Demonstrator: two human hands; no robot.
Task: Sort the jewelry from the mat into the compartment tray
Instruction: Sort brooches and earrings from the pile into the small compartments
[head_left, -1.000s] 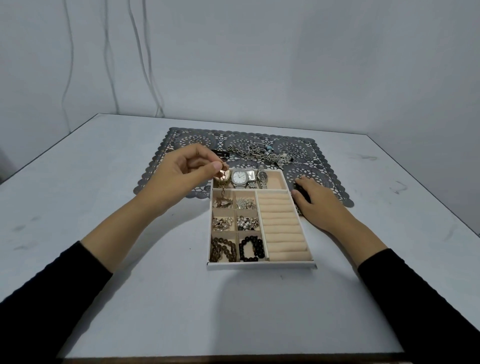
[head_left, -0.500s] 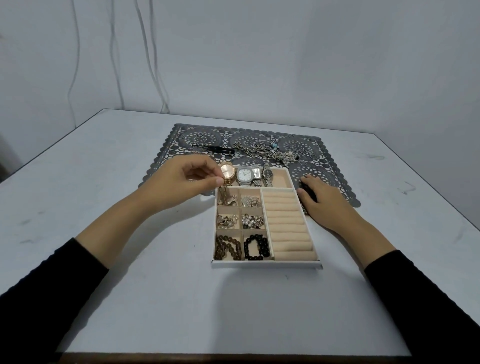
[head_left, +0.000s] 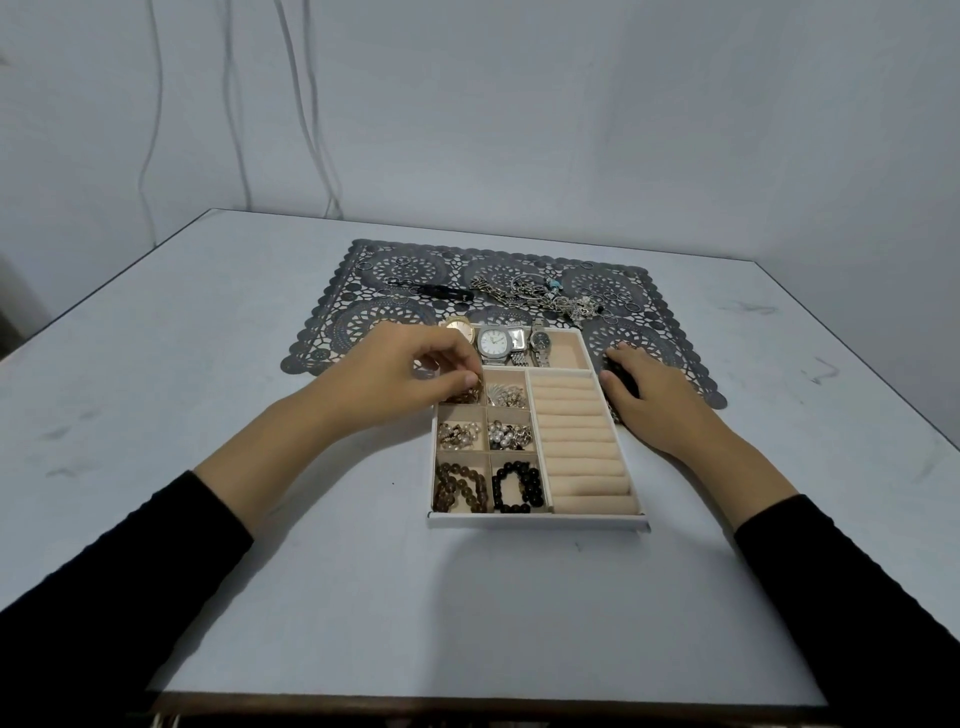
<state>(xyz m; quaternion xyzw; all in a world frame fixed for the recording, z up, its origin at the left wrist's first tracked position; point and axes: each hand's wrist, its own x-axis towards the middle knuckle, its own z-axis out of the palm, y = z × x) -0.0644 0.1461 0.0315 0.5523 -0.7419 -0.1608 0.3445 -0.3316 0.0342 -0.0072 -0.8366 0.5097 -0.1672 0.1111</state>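
Spreading across most of the view is a pale grey table (head_left: 260, 571), with a dark, lace-patterned mat (head_left: 363, 322) lying toward its far side. The white compartment tray (head_left: 535, 521) sits at the mat's near edge, with padded ring rolls down its right side and six small square cells on its left. The person's left hand (head_left: 405, 374) is over the far-left small cell, thumb and fingertips curled and pinching a brownish-gold jewelry piece (head_left: 465, 395) that sits in that cell. The right hand (head_left: 649, 405) rests flat and relaxed just beside the tray's right wall, its fingers on the mat. Watches (head_left: 493, 343) lie side by side in the tray's long far compartment. Bead bracelets (head_left: 462, 486) fill the two nearest cells. A tangle of silver chains (head_left: 535, 293) lies on the mat beyond the tray, and a slim black item (head_left: 447, 292) lies to its left.
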